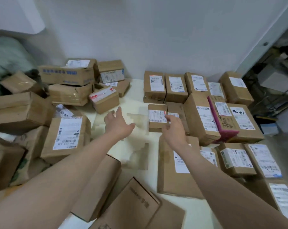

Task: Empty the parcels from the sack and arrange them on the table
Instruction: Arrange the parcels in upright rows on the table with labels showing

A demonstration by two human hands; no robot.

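Brown cardboard parcels with white labels cover a white table (136,90). On the right they lie in neat rows; a small labelled parcel (157,117) sits at the inner end of the middle row. On the left they lie in a loose heap, with a small red-taped parcel (104,99) at its near edge. My left hand (117,123) is open, fingers spread, hovering over bare table just short of the red-taped parcel. My right hand (173,129) is open, its fingers over the edge of the small labelled parcel. The pale green sack (6,55) slumps at the far left.
A pink-edged box (221,119) lies tilted among the right rows. Big parcels (135,209) crowd the near edge under my arms. White walls close the back; an open doorway (275,83) with shelving is at the right.
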